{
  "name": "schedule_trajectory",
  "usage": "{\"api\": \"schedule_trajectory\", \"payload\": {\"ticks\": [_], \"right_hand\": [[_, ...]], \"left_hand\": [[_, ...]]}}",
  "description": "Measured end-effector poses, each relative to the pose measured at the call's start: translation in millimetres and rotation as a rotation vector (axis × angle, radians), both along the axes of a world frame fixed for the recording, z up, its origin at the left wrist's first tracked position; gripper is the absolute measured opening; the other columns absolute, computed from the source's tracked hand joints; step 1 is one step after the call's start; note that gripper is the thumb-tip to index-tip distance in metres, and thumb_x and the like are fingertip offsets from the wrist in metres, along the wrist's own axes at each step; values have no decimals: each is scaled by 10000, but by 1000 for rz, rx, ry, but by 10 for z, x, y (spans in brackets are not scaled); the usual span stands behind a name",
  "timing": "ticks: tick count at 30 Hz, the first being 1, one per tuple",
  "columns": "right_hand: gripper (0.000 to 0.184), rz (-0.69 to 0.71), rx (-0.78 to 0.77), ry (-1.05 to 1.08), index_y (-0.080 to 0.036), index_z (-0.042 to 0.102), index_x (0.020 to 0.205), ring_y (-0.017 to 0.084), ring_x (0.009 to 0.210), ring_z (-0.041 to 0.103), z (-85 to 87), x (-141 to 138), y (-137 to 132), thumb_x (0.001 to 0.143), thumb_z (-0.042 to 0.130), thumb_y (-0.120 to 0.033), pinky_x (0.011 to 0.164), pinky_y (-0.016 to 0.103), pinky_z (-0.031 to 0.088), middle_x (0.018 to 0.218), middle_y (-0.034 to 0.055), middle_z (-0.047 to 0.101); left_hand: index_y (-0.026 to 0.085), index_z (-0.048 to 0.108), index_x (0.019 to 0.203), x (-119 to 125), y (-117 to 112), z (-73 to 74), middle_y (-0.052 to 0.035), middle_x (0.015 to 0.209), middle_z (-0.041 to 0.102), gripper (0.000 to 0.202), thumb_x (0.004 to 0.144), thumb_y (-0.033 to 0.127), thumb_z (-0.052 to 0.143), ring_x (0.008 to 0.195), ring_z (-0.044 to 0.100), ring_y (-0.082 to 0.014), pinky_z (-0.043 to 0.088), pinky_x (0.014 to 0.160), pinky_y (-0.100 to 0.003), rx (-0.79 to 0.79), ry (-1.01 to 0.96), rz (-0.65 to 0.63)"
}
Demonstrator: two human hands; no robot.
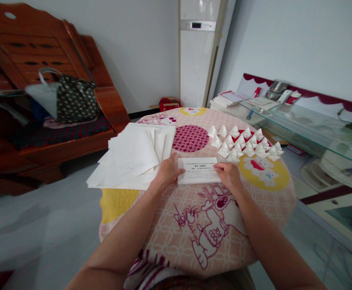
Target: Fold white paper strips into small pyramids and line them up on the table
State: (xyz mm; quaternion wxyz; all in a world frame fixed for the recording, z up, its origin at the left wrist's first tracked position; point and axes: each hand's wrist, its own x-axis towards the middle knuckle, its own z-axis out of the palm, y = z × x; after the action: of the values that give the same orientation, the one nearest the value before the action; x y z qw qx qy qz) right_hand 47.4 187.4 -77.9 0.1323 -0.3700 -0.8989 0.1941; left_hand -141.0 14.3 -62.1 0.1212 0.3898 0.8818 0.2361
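A folded white sheet of printed paper (197,170) lies on a round table covered with a pink cartoon-print cloth (194,233). My left hand (168,172) presses on the sheet's left edge, fingers together and flat. My right hand (228,174) rests on the sheet's right lower corner, fingers curled down onto it. A loose stack of white paper sheets (133,155) lies just left of my left hand. Beyond the sheet to the right sit several small folded white paper shapes (245,146) in rows.
A wooden bench (43,121) with a dark patterned bag (73,98) stands at the left. A tall white air conditioner (197,52) stands by the back wall. A glass shelf unit (314,121) with books and items runs along the right.
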Motion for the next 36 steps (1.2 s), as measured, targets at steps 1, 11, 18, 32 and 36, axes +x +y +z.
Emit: {"api": "schedule_trajectory", "payload": {"ticks": [1,11,18,32,36], "right_hand": [[287,-2,-6,-4,-183,820,1079,221,863,748,7,-2,-3,893,602,-185,774,272,521,986,96,810],[280,-13,-13,-2,-181,819,1082,224,891,749,26,-10,-23,898,609,-176,769,268,514,1005,100,808],[272,-21,-1,-16,-202,823,1072,224,910,747,14,-18,-14,901,613,-191,790,270,510,1002,95,809],[282,-57,-13,-24,-211,813,1100,209,900,738,22,-40,-14,904,610,-208,796,265,507,999,80,808],[286,-70,-18,-23,-212,813,1100,213,909,738,10,-46,-10,901,607,-207,796,270,511,1003,81,807]], "left_hand": [[68,421,1483,-2,-1,-2,-197,1297,676,770,818,241,768,1179,665,-284,491,1006,-353,3,-2,0],[66,426,1499,25,-14,61,-161,1166,731,766,829,236,756,1096,695,-268,511,973,-354,-6,-25,-3],[63,478,1471,39,-14,60,-177,1219,714,707,836,216,748,1138,684,-266,496,1006,-336,6,-3,-13],[104,514,1432,16,-12,22,-156,1189,727,651,833,236,731,1101,691,-257,507,962,-338,-10,19,-29],[103,520,1420,19,-12,27,-157,1184,728,628,840,232,723,1085,695,-255,510,957,-341,-6,10,-34]]}}
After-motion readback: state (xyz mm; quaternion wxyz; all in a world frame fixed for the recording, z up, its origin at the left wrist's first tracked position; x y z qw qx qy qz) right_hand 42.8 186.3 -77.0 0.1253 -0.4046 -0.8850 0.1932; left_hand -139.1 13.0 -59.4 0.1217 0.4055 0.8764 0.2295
